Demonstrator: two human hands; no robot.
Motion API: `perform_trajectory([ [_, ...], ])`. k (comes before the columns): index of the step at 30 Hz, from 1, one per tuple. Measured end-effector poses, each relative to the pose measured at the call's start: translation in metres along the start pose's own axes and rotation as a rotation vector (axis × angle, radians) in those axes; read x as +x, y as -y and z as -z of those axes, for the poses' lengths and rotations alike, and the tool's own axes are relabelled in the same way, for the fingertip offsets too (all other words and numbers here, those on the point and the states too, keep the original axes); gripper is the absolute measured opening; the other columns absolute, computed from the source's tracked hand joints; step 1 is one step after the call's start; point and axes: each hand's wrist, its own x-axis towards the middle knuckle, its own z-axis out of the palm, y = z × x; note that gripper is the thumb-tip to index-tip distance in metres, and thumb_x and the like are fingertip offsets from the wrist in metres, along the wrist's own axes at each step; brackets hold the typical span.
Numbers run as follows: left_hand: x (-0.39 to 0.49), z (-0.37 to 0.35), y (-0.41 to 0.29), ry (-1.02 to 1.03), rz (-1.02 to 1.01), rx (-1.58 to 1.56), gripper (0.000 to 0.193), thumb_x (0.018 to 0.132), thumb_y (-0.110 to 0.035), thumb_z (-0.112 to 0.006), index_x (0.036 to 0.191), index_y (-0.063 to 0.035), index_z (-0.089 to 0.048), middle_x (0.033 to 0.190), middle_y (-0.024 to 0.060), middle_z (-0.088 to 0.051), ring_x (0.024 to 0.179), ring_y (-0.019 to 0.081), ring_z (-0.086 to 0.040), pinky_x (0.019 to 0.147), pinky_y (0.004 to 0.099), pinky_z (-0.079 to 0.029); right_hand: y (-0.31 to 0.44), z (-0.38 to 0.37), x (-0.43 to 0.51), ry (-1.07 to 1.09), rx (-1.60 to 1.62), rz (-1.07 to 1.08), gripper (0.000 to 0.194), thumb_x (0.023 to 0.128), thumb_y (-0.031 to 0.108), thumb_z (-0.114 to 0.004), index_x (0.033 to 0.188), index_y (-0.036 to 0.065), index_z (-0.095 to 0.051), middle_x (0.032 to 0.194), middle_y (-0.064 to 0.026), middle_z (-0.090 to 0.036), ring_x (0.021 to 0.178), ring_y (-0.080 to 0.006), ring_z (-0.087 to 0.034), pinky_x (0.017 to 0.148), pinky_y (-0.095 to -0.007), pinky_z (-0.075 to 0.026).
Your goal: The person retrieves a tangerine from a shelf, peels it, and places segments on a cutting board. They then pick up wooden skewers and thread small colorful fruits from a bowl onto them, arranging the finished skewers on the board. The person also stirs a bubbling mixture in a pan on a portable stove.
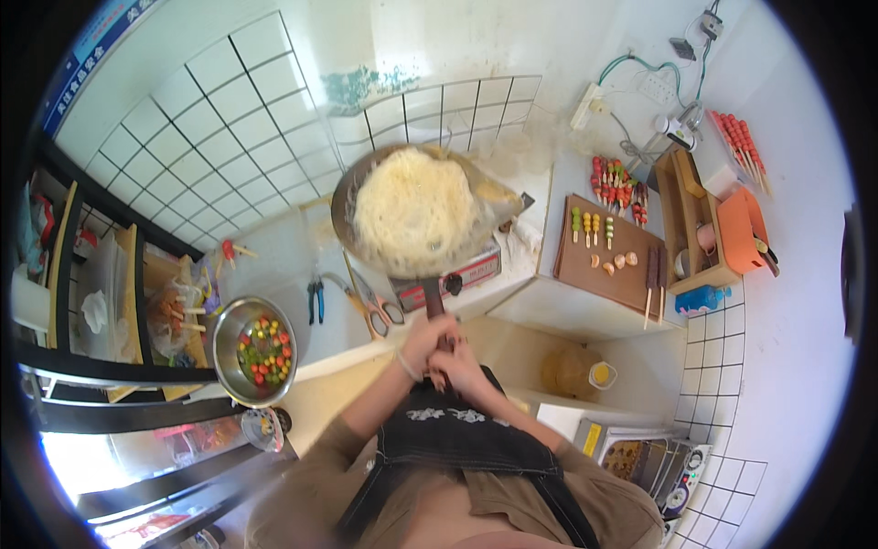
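Note:
Both of my hands are on the dark handle of a large wok. My left hand grips it from the left side, and my right hand closes on it just below and to the right. Pale, frothy, bubbling liquid fills most of the wok. A portable gas stove with a black knob stands under the pan. Orange-handled scissors and blue-and-black pliers lie left of the stove.
At left, a steel bowl holds small colourful fruits. On the right, a brown board bears short fruit skewers and orange segments, beside a wooden shelf rack. A cooker with trays stands at lower right.

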Motion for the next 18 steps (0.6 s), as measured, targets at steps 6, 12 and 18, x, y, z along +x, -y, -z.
perform_trajectory([
  [6,0.012,-0.026,-0.072,0.024,-0.048,0.072,0.011,0.077,-0.014,-0.058,0.07,-0.0065,-0.055,0.059,0.0019,-0.054,0.051,0.0109,-0.051,0.048,0.0276,-0.042,0.078,-0.01,0.021,0.044,0.008,-0.058,0.007,0.074,0.004,-0.051,0.067,0.004,-0.049,0.049,-0.0013,-0.045,0.038,-0.0101,-0.044,0.038,-0.0251,-0.035],
  [12,-0.012,-0.007,0.024,0.118,-0.168,0.189,0.016,0.078,-0.016,-0.057,0.066,-0.0064,-0.055,0.058,0.0024,-0.054,0.049,0.0122,-0.052,0.046,0.0273,-0.041,-0.001,0.004,-0.033,-0.033,0.038,0.07,0.014,0.074,0.0,-0.052,0.087,0.003,-0.047,0.049,-0.0023,-0.046,0.04,-0.012,-0.05,0.037,-0.0248,-0.038],
  [18,0.004,-0.013,-0.034,0.03,0.017,0.075,0.013,0.077,-0.015,-0.058,0.068,-0.0067,-0.053,0.06,0.0018,-0.054,0.054,0.0121,-0.053,0.049,0.0254,-0.042,0.047,-0.008,0.0,-0.012,0.021,-0.051,0.004,0.071,0.004,-0.054,0.07,0.002,-0.051,0.049,-0.0025,-0.046,0.038,-0.0116,-0.047,0.035,-0.0262,-0.036],
])
